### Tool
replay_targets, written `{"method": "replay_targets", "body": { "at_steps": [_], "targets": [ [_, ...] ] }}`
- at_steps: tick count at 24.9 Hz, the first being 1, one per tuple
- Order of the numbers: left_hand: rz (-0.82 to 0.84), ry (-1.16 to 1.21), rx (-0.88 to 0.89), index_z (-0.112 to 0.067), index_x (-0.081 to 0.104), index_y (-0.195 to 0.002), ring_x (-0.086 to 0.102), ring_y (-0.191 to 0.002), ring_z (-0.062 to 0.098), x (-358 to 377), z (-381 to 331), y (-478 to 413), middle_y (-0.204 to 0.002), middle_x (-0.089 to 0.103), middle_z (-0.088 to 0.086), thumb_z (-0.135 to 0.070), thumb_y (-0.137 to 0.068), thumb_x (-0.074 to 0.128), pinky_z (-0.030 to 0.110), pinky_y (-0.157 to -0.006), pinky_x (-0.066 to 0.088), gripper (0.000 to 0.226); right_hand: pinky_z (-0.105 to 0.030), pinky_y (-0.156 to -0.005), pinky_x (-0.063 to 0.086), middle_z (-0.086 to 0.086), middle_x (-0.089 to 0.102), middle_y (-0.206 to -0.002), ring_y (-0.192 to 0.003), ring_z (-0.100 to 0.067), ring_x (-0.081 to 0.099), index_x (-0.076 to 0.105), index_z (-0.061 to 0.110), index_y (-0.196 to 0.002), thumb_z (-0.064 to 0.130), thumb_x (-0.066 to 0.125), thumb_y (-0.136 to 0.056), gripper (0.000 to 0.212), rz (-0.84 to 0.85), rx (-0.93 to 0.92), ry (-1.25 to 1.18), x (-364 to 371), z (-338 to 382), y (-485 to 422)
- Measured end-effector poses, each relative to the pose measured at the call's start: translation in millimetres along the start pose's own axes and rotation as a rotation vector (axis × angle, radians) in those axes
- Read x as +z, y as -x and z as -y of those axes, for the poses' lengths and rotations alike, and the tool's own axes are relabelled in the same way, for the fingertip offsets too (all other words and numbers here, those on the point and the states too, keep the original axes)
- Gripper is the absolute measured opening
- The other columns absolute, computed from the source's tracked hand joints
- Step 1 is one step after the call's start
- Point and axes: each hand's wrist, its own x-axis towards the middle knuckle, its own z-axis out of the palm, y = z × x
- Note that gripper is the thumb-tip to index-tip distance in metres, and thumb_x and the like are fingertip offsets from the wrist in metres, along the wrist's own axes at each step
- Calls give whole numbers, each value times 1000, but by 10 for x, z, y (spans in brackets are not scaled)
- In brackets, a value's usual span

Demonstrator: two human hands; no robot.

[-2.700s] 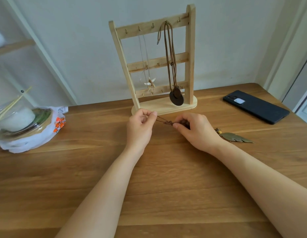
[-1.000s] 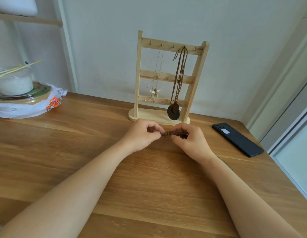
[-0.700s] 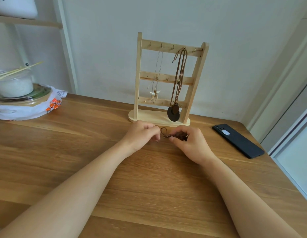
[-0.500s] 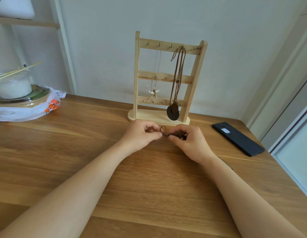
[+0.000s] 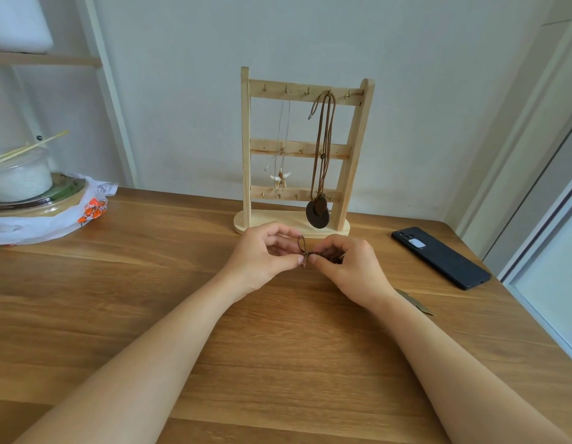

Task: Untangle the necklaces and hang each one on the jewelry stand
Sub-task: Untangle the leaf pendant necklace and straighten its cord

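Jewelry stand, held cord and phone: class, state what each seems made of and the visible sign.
The jewelry stand looks like pale unpainted wood, matte, with grain lines. The cord is thin, brown, perhaps leather or waxed cotton; it bends into a soft loop. The phone has a dark matte back, likely plastic or a case.

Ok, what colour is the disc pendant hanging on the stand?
The disc pendant is dark brown, clearest in the head view.

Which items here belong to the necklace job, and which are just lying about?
Job: jewelry stand; brown cord necklace and thin chain necklace hung on it; looped cord pinched between left hand and right hand; leaf pendant by the right forearm.
Lying about: black phone; food containers on a plastic bag.
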Motion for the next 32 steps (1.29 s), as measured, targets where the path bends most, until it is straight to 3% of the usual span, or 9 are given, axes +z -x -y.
{"method": "replay_targets", "body": {
  "at_steps": [4,9,17,24,29,32],
  "targets": [
    [-12,-3,-1,-27,70,-109,71,-88,14,1,-3,-9,-87,77,-5,-10,-79,84,25,-85,54,38,-12,-67,48,7,71,-79,-74,-2,63,75,18,-92,19,79,-86,7,-32,0,2,-7,2,-6],
    [-7,-20,-2,-27,70,-109,71,-87,8,16,-17,4,-86,78,-7,-11,-81,82,19,-81,47,34,-11,-67,48,9,69,-78,-76,-1,62,74,17,-89,17,79,-85,7,-10,-24,30,2,56,25],
    [-18,6,6,-27,69,-112,70,-90,4,16,-48,12,-85,78,-8,-14,-84,78,24,-90,43,32,-15,-65,48,7,67,-76,-71,-2,59,74,18,-89,19,78,-86,5,-5,-8,-2,4,62,18],
    [8,-28,54,-25,70,-111,71,-86,8,31,-18,16,-88,78,-9,-12,-78,84,7,-75,47,38,-14,-58,44,7,64,-67,-61,-1,55,72,17,-83,17,79,-84,7,-18,8,44,-1,43,20],
    [-41,-66,70,-23,72,-105,69,-77,6,38,-35,15,-82,77,-6,-7,-80,81,9,-72,48,31,-16,-59,46,7,67,-70,-64,-6,59,71,18,-79,22,81,-82,11,-17,-29,100,10,33,8],
    [-21,-91,9,-25,71,-103,57,-67,9,43,-32,14,-78,72,-5,-5,-83,71,19,-68,48,29,-16,-61,47,5,67,-72,-68,-7,60,70,19,-79,22,81,-83,12,-18,-10,78,-8,17,5]
  ]
}}
